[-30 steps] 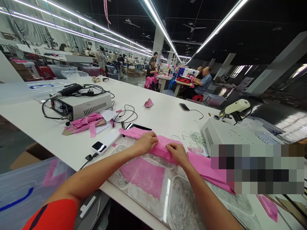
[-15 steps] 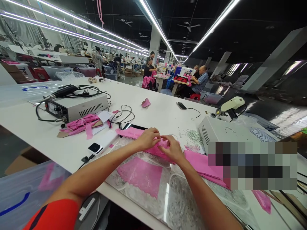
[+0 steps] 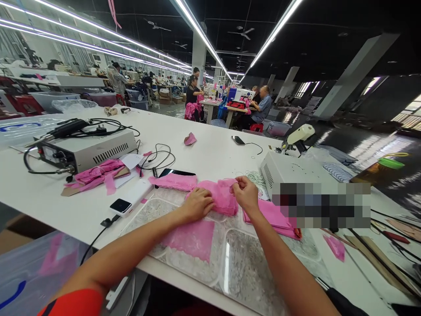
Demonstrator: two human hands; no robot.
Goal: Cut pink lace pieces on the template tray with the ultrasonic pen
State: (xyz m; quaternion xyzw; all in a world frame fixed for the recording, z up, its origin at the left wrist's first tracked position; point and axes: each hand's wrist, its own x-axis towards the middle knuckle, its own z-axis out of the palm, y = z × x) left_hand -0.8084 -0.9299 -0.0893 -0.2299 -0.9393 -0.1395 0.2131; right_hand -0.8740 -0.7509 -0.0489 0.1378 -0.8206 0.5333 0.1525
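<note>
A pile of pink fabric pieces (image 3: 219,198) lies on the clear, marbled mat (image 3: 197,270) in front of me. My left hand (image 3: 199,203) rests on the pile's left side, fingers lying across the cloth. At the upper right edge, my right hand (image 3: 246,192) pinches a pink fabric piece between thumb and fingers. One thin pink panel (image 3: 192,238) lies flat nearer to me, partly under my left forearm. Another folded pink strip (image 3: 174,181) is behind my left hand, and a folded pink stack (image 3: 271,218) sits beyond my right wrist.
On the left stands a grey machine box (image 3: 101,150) with a cabled handpiece; another box (image 3: 289,173) stands on the right. A white power bank (image 3: 134,197), a phone (image 3: 237,140), loose cables and elastic bands (image 3: 256,177) lie about. Co-workers sit at sewing machines beyond.
My hands, close together over the pile before, have moved apart. The left now lies on the cloth; the right holds its edge at the right. The view has swung slightly right.
</note>
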